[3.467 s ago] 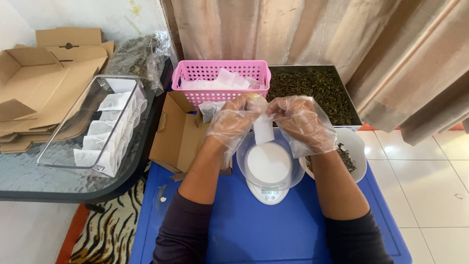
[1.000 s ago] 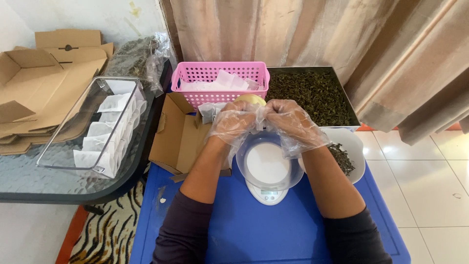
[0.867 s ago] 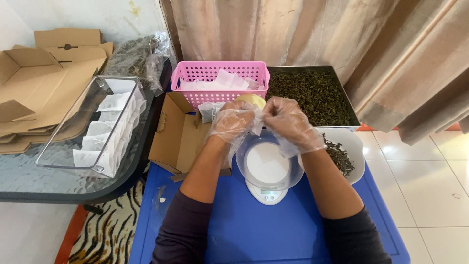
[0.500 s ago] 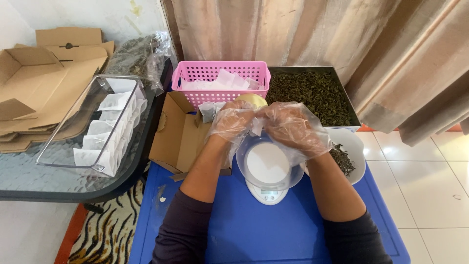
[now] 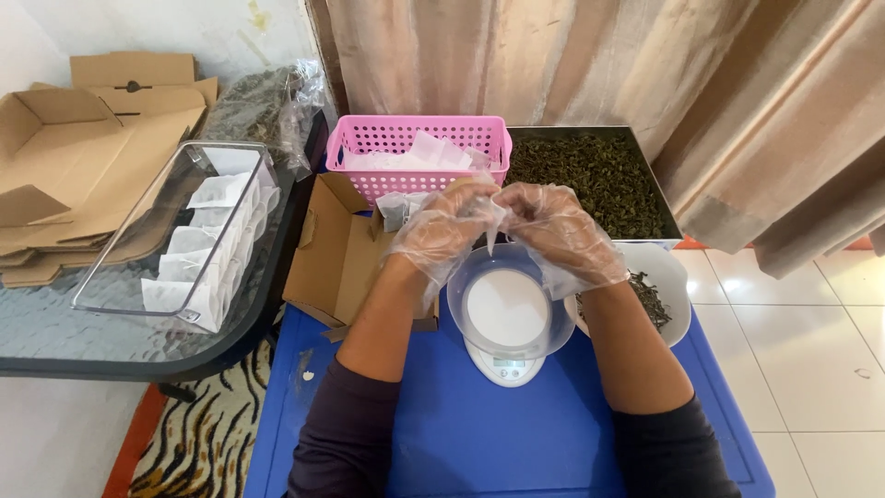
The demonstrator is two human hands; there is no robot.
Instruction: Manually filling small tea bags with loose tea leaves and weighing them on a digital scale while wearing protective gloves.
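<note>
My left hand [image 5: 441,230] and my right hand [image 5: 560,231], both in clear plastic gloves, meet above a clear bowl [image 5: 510,312] that stands on a small white scale [image 5: 504,366]. Between the fingertips they pinch a small white paper sachet [image 5: 490,218], mostly hidden by the gloves. White bowl [image 5: 670,277] with dark dried leaves sits just right of my right wrist.
A pink basket [image 5: 417,148] with white sachets and a metal tray of dried leaves [image 5: 590,173] stand behind. An open cardboard box [image 5: 339,258] lies to the left on the blue surface [image 5: 479,433]. A clear bin [image 5: 180,235] of filled sachets rests on the glass table [image 5: 92,341] beside flattened cartons [image 5: 74,148].
The sachet hung flat below my fingers 3.5 s ago; now it is bunched between both hands, which have drawn together and shifted slightly while working it.
</note>
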